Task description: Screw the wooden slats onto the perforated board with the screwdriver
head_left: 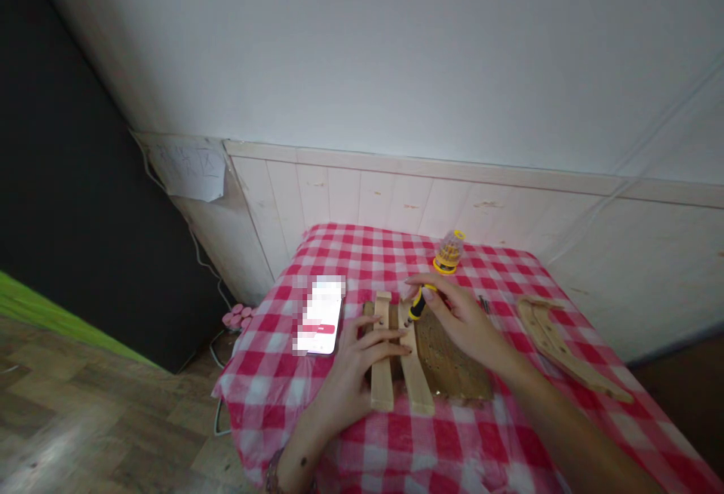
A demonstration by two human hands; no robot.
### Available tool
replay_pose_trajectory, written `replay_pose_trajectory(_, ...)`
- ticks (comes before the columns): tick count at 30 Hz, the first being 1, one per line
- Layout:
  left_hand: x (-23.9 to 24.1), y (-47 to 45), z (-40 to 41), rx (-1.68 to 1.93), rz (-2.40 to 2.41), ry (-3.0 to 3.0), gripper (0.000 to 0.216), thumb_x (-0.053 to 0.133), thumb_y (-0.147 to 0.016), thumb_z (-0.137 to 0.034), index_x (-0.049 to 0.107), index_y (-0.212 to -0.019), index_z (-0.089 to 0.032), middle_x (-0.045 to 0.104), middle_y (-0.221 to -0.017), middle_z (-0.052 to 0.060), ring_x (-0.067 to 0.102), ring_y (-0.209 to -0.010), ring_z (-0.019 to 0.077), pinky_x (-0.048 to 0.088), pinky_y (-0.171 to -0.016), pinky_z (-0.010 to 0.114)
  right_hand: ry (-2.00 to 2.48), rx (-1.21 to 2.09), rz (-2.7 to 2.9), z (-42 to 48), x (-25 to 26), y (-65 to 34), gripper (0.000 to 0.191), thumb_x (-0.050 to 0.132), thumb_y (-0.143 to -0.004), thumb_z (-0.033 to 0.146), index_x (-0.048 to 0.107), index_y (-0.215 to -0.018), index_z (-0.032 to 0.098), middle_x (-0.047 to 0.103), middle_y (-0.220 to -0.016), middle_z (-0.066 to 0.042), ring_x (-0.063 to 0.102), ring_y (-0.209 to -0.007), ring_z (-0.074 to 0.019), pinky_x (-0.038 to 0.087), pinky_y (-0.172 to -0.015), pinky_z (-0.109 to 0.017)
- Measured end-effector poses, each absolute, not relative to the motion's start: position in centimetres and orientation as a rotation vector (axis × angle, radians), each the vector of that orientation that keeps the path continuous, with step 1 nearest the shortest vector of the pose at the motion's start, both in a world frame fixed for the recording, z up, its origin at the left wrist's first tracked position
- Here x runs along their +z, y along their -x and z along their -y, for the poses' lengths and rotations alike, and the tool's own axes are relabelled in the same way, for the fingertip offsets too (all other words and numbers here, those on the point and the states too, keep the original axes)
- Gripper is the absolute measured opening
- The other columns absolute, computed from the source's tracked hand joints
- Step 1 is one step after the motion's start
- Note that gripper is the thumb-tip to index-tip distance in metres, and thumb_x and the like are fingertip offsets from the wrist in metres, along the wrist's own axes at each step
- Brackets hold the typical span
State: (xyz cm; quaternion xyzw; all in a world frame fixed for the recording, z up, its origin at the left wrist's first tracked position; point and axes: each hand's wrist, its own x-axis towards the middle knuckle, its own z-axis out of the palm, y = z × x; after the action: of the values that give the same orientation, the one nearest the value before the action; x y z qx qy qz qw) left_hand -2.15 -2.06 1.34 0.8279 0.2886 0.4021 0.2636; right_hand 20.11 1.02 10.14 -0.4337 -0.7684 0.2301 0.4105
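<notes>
Slats lie side by side at the middle of the table (362,253): we see a left slat (382,381) and a right slat (417,385), both resting on a darker perforated board (458,369) and running from six o'clock to twelve o'clock.

Our left hand (362,362) lies flat across both of them, fingers spread and pressing down, its grip closed on nothing. Our right hand (464,320) comes in from four o'clock, and its grip pinches the yellow-and-black screwdriver (417,305) between thumb and fingertips. The tip points down at the twelve-o'clock end of the right slat. Whether it is seated in a screw we cannot tell.

We judge the work to be at an early to middle stage. The slats are laid in place and held, and the fastening at their far end is in hand. The near ends show no fastener that we can make out.

At three o'clock of the board, well apart from it, the curved pieces (566,351) lie loose and joined to nothing. A few dark bits (483,304) sit just beyond the right hand. The bit holder (449,251) stands at twelve o'clock, and a phone (321,315) lies at nine o'clock.
</notes>
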Motion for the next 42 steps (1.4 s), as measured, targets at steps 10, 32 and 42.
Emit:
replay_pose_trajectory(10,1.3,2.2,1.9,1.024,-0.811,-2.238,0.038,0.080,-0.085,-0.023,0.071,-0.122,-0.030,0.065,-0.144,0.002,0.039,-0.139,0.0334,0.036,-0.116,0.055,1.028,0.841,2.162,0.1,11.2,-21.8,0.043,0.045,-0.106,0.044,0.054,-0.146,0.030,0.069,-0.137,-0.012,0.064,-0.130,-0.0273,0.053,-0.107,-0.047)
replay_pose_trajectory(32,1.8,2.2,2.0,0.952,-0.818,-2.188,0.037,0.080,-0.084,-0.023,0.072,-0.120,-0.028,0.065,-0.143,0.005,0.038,-0.140,0.0334,0.031,-0.119,0.058,1.190,-0.106,1.996,-0.7,10.1,-19.3,0.023,0.057,-0.095,0.031,0.047,-0.076,0.024,0.057,-0.057,0.004,0.058,-0.045,-0.0142,0.039,-0.048,-0.022)
replay_pose_trajectory(42,1.7,2.1,1.9,0.948,-0.827,-2.198,0.037,0.082,-0.083,-0.027,0.072,-0.119,-0.027,0.066,-0.143,0.005,0.040,-0.139,0.0337,0.029,-0.120,0.058,1.286,-0.286,2.043,-1.2,10.1,-18.4,0.022,0.049,-0.100,0.033,0.055,-0.081,0.023,0.068,-0.060,-0.001,0.066,-0.048,-0.0194,0.039,-0.048,-0.026)
